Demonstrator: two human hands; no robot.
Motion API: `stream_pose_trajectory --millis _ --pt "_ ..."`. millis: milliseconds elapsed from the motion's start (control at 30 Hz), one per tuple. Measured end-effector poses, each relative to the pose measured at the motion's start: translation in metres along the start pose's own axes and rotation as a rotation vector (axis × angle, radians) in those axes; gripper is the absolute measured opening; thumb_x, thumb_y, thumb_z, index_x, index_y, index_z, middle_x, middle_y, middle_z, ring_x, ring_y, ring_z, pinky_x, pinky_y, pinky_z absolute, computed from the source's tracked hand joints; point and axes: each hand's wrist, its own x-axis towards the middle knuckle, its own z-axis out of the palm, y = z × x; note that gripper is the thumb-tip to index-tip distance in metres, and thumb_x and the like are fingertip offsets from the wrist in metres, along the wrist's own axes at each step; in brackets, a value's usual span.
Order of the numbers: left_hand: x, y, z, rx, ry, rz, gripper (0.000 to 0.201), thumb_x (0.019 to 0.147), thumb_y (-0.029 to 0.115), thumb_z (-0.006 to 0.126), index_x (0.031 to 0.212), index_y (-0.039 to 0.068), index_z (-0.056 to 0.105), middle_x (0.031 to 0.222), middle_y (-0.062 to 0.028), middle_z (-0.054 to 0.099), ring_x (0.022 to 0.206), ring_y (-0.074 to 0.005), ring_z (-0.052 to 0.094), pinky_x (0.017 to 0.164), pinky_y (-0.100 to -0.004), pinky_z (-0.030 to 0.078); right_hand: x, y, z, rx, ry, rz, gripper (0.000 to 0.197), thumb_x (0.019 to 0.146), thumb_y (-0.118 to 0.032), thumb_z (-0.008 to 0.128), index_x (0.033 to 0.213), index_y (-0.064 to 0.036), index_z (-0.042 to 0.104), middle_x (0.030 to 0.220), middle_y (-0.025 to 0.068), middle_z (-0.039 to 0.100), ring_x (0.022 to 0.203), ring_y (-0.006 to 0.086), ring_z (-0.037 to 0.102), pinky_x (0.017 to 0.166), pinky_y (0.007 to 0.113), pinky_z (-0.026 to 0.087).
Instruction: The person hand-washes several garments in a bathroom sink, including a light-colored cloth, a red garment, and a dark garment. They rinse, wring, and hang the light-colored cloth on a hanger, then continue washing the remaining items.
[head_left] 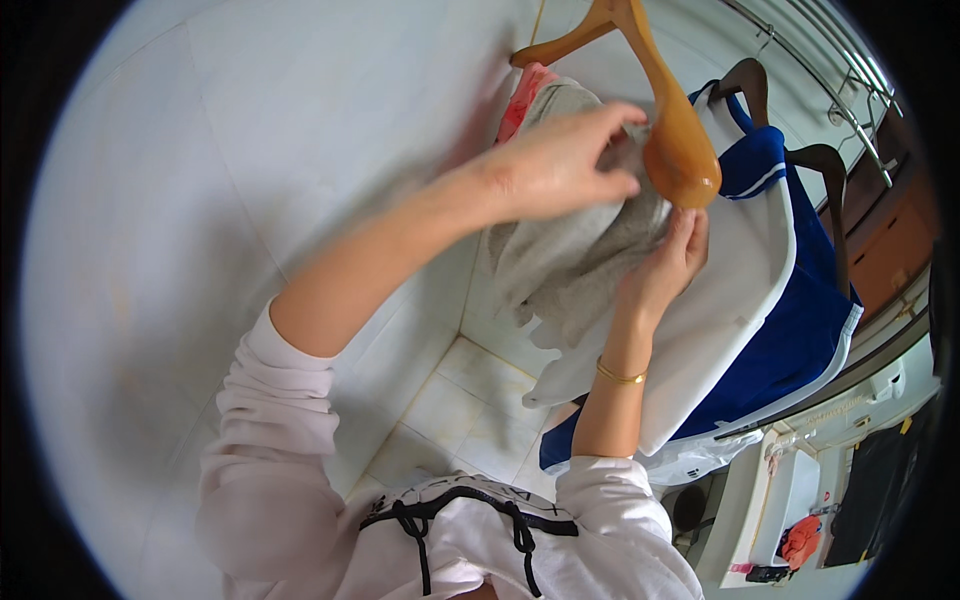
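Observation:
A light brown wooden clothes hanger (pixel 677 150) slants down from the top of the view, its thick rounded end toward me. The bent fingers of my right hand (pixel 668 258) close at the lower tip of that end. My left hand (pixel 575 165) is just left of the hanger, thumb and fingers apart, slightly blurred, with nothing visible gripped. Behind both hands hangs a grey cloth garment (pixel 575 285). A pink-red cloth (pixel 522 98) shows beside it, under the hanger's far arm. The top of the hanger is cut off by the view.
To the right, a white and blue jacket (pixel 740 245) hangs on dark hangers (pixel 828 165) near a metal rail (pixel 850 120). A pale wall (pixel 200 170) runs along the left. At lower right stand a white basin (pixel 790 495) and a red-orange cloth (pixel 801 541).

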Motion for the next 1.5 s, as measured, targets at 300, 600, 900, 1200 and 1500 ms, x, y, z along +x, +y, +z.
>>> stream_pose_trajectory --millis 300,600,900,1200,1500 --pt "-0.054 -0.059 0.041 -0.168 0.104 -0.231 0.030 0.085 0.016 0.055 0.112 0.006 0.050 0.098 -0.0075 0.061 0.092 -0.0179 0.057 0.081 -0.0317 0.043 -0.014 0.019 -0.036 -0.287 0.207 0.199 0.035 0.092 -0.026 0.042 0.107 0.0048 0.052 0.101 0.0084 0.050 0.096 0.0156 0.044 0.087 0.028 0.032" --pt "0.017 -0.107 0.083 -0.117 0.279 -0.188 0.051 0.085 0.028 0.054 0.127 0.006 0.035 0.124 -0.0168 0.041 0.112 -0.0258 0.044 0.090 -0.0360 0.038 -0.006 0.016 -0.042 -0.538 0.050 0.034 0.047 0.086 -0.028 0.051 0.121 0.0003 0.039 0.117 0.0096 0.042 0.106 0.0180 0.041 0.093 0.029 0.029" --pt "0.037 -0.107 0.099 -0.196 0.089 -0.277 0.025 0.084 0.013 0.051 0.105 0.000 0.052 0.099 -0.0128 0.060 0.086 -0.0240 0.058 0.076 -0.0337 0.044 0.006 0.006 -0.024 -0.268 0.007 -0.028 0.046 0.085 -0.025 0.054 0.120 -0.0006 0.037 0.115 0.0067 0.044 0.103 0.0142 0.043 0.092 0.027 0.031" --pt "0.066 -0.033 0.022 -0.292 0.002 0.185 0.020 0.086 0.021 0.052 0.091 0.003 0.056 0.077 0.0012 0.054 0.074 -0.0066 0.048 0.068 -0.0234 0.039 0.005 0.006 -0.015 -0.002 0.031 0.084 0.041 0.086 -0.017 0.051 0.119 0.0026 0.037 0.116 0.0113 0.047 0.106 0.0176 0.047 0.093 0.031 0.037" --pt "0.060 -0.085 0.023 -0.176 0.167 -0.148 0.025 0.084 0.025 0.050 0.093 0.003 0.059 0.083 -0.0076 0.061 0.079 -0.0178 0.057 0.072 -0.0297 0.043 0.002 0.014 -0.015 -0.123 0.048 0.026 0.050 0.082 -0.020 0.058 0.120 0.0035 0.036 0.115 0.0110 0.045 0.104 0.0188 0.045 0.092 0.030 0.034"
